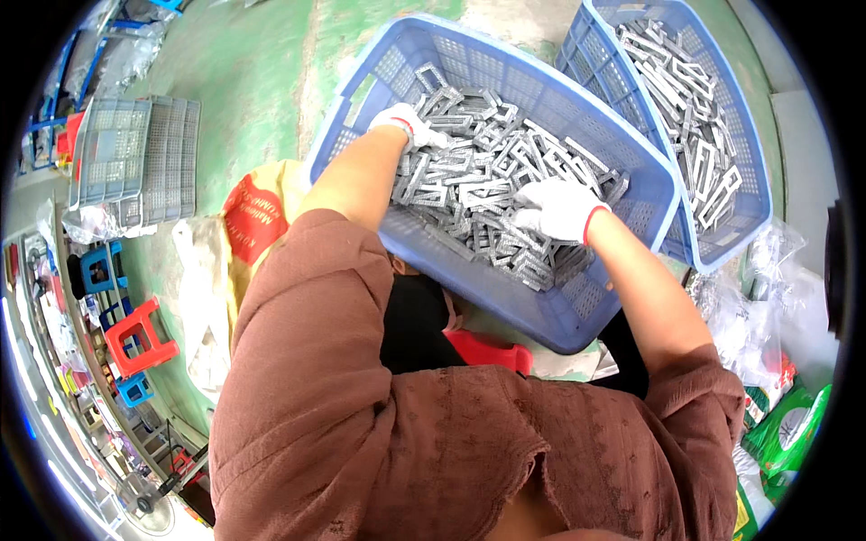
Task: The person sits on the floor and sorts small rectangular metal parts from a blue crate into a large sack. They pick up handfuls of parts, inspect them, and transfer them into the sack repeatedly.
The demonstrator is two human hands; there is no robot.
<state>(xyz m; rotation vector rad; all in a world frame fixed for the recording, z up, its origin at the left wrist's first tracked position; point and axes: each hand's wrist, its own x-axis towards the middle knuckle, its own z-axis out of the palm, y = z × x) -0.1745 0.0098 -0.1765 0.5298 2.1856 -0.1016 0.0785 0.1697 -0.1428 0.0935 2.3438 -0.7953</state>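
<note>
I see my gloved left hand and right hand resting loosely curled on stiff, sharp-edged metal frames heaped in the blue basket; whether either grips one, I cannot tell. I'd pinch a frame by its flat side.

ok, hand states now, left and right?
Left hand: gloved, on the metal frames in the blue basket; grip unclear.
Right hand: gloved, resting on frames; grip unclear.
</note>
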